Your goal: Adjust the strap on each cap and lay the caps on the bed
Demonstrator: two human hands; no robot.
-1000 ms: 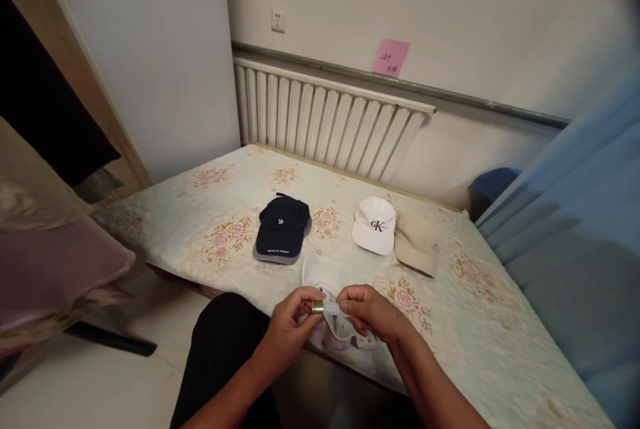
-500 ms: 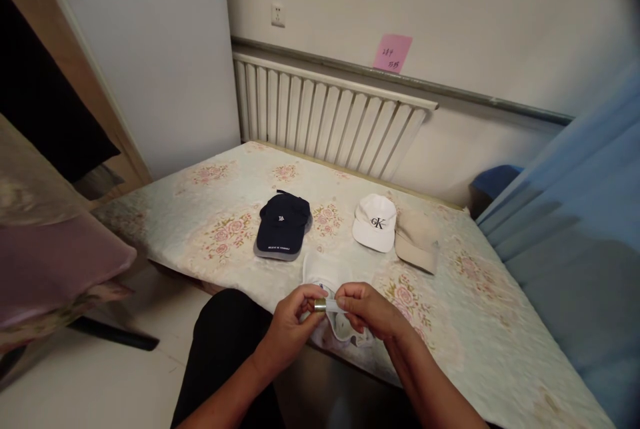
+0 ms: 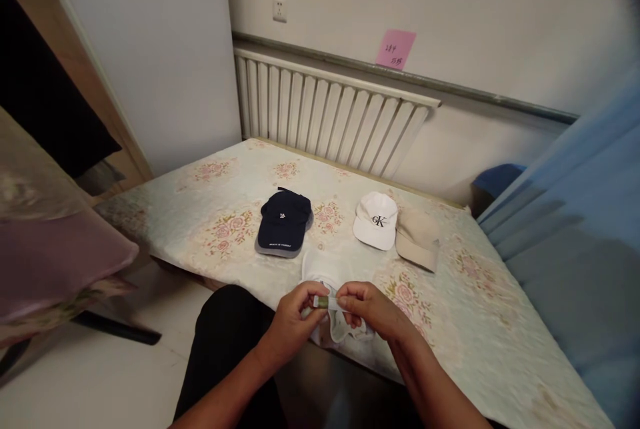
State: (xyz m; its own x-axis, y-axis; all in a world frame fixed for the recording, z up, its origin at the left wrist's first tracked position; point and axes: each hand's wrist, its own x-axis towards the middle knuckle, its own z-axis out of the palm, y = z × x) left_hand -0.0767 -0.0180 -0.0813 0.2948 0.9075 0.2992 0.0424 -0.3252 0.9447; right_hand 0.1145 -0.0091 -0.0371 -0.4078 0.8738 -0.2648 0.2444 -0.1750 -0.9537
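Pinching small buckle (image 3: 321,302) was left hand (image 3: 295,314); right hand (image 3: 369,309) gripped white strap (image 3: 333,304); nearer white cap (image 3: 320,267) sat below, navy cap (image 3: 284,221) beyond.

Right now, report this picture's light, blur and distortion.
Head view: dim light, upper-right corner dark; head view: blue curtain soft and stretched toward the right edge; head view: CK logo on the white baseball cap legible, but strap clasp at the left hand lacks fine detail.

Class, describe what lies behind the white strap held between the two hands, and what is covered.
Behind the strap is a white cap, parts of it showing above and below. Whatever lies directly behind the left hand and right hand is covered.
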